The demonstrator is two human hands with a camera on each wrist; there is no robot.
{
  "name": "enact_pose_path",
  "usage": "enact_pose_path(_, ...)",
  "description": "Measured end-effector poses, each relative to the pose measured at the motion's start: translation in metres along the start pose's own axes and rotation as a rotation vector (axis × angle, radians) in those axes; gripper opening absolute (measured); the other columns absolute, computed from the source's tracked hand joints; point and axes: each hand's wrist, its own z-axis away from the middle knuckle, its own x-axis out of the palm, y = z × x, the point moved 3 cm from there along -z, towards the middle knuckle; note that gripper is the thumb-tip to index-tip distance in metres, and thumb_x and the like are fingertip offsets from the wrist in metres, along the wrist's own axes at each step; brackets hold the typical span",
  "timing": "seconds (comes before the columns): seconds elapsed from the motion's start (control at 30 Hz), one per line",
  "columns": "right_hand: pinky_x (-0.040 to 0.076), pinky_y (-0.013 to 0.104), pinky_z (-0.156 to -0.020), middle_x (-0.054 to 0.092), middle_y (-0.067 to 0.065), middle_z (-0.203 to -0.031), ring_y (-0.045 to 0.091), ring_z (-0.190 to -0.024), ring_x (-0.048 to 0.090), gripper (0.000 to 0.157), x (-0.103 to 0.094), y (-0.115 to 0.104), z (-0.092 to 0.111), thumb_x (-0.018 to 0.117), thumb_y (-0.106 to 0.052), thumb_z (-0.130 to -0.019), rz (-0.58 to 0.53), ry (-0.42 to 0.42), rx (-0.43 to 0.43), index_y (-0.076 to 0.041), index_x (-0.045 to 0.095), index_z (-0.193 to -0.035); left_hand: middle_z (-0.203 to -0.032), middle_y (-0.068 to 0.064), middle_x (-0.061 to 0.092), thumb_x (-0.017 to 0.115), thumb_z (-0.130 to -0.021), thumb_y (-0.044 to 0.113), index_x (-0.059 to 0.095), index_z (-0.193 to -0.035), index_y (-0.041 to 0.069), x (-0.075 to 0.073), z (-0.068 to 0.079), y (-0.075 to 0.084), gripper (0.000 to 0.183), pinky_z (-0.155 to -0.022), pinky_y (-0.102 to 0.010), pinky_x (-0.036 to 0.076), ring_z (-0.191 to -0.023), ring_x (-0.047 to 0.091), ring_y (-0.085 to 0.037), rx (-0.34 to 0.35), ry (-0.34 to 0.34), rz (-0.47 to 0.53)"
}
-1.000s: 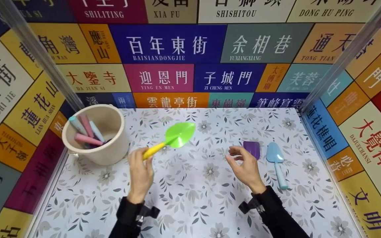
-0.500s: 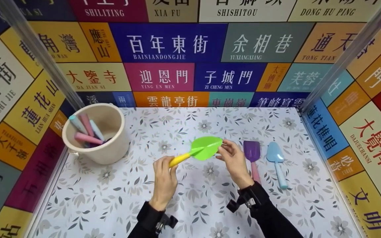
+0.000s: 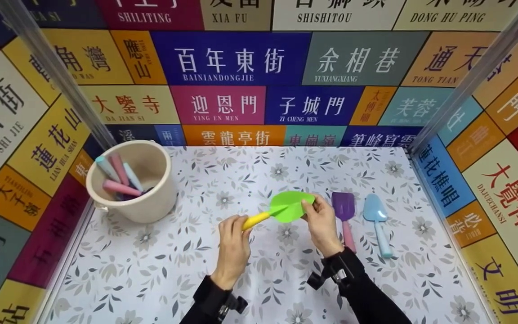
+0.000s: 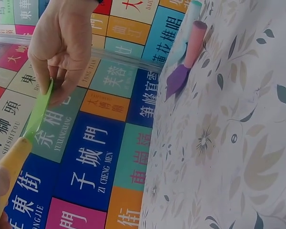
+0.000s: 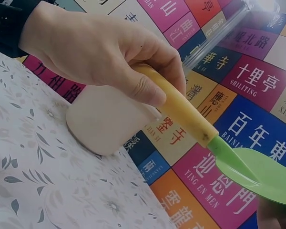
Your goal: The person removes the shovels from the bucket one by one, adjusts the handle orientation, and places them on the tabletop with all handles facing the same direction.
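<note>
A toy trowel with a green leaf-shaped blade (image 3: 288, 208) and a yellow handle (image 5: 181, 107) is held up over the table between both hands. My left hand (image 3: 233, 249) grips the handle, thumb and fingers curled round it. At the blade's tip, my right hand (image 3: 323, 225) pinches the green edge between thumb and fingers, also seen clearly in the left wrist view. To the right on the table lie a purple shovel (image 3: 343, 206) with a pink handle and a light blue trowel (image 3: 375, 209), blades pointing away, side by side and apart.
A cream bucket (image 3: 151, 204) stands at the back left, with several pink and blue handles (image 3: 122, 188) sticking up in it. The flower-patterned tabletop (image 3: 160, 279) is bounded at the back and sides by walls of coloured sign panels (image 3: 227, 58).
My left hand has carried the trowel to the right and lower. My right hand has moved left from beside the purple shovel and taken hold of the blade's tip.
</note>
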Motion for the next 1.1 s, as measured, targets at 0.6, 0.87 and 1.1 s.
enact_pose_path(0.6, 0.052, 0.016, -0.07, 0.072, 0.022, -0.098, 0.002, -0.077, 0.063, 0.02, -0.026, -0.03, 0.004, 0.058, 0.006, -0.103, 0.359, -0.114, -0.314, 0.017, 0.065, -0.118, -0.131, -0.023, 0.066, 0.076, -0.097, 0.018, 0.053, -0.147, -0.007, -0.013, -0.014, -0.018, 0.061, -0.106, -0.054, 0.054, -0.121, 0.064, -0.04, -0.349, -0.756, 0.329)
enact_pose_path(0.87, 0.049, 0.015, -0.069, 0.072, 0.026, -0.099, 0.003, -0.08, 0.061, 0.014, -0.025, -0.033, 0.009, 0.061, 0.006, -0.102, 0.447, -0.235, -0.419, 0.012, 0.069, -0.112, -0.127, -0.015, 0.071, 0.073, -0.1, 0.024, 0.057, -0.148, 0.001, 0.009, 0.004, -0.015, 0.056, -0.104, -0.048, 0.056, -0.114, 0.067, -0.028, -0.505, -1.044, 0.502)
enact_pose_path(1.1, 0.055, 0.015, -0.076, 0.075, 0.022, -0.101, 0.002, -0.086, 0.066, 0.012, -0.025, -0.031, 0.01, 0.062, 0.007, -0.101, 0.499, -0.244, -0.383, 0.007, 0.072, -0.109, -0.11, -0.021, 0.074, 0.065, -0.104, 0.012, 0.066, -0.132, -0.002, 0.02, 0.012, -0.011, 0.031, -0.078, -0.024, 0.055, -0.086, 0.062, -0.012, -0.547, -1.065, 0.582)
